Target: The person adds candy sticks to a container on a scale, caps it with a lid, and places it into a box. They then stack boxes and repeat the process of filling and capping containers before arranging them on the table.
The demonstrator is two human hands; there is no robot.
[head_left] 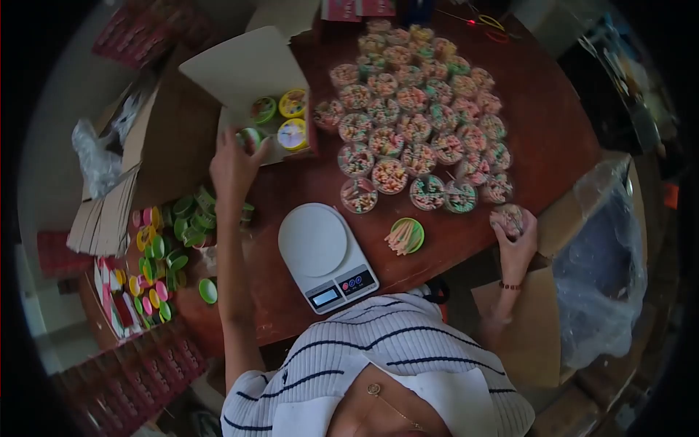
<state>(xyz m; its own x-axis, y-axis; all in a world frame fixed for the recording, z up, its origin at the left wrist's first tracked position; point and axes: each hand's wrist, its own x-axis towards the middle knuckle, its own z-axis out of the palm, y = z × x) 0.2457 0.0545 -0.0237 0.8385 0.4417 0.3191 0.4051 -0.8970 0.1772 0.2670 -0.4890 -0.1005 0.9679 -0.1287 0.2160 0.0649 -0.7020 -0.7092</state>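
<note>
In the head view, my left hand point(237, 166) reaches into the open white carton point(253, 64), its fingers closed round a green-lidded tub point(251, 138). Two yellow-lidded tubs point(293, 134) and another green-lidded tub point(263, 110) stand beside it in the carton. At the table's right edge, my right hand point(518, 244) grips a clear plastic cup point(507, 220) of small, pale pink sticks. Nearby, many similar uncovered cups point(389, 175) stand packed together. Between my hands, a green lid point(416, 234) carries several loose pinkish sticks point(400, 237), right of a white kitchen scale point(314, 239).
Loose green, yellow and pink lids point(154, 256) are heaped at the left. A tall cardboard box point(175, 138) stands behind them. On the right, an open cardboard box point(524, 320) with a clear plastic liner point(597, 269) adjoins the red-brown table point(459, 251).
</note>
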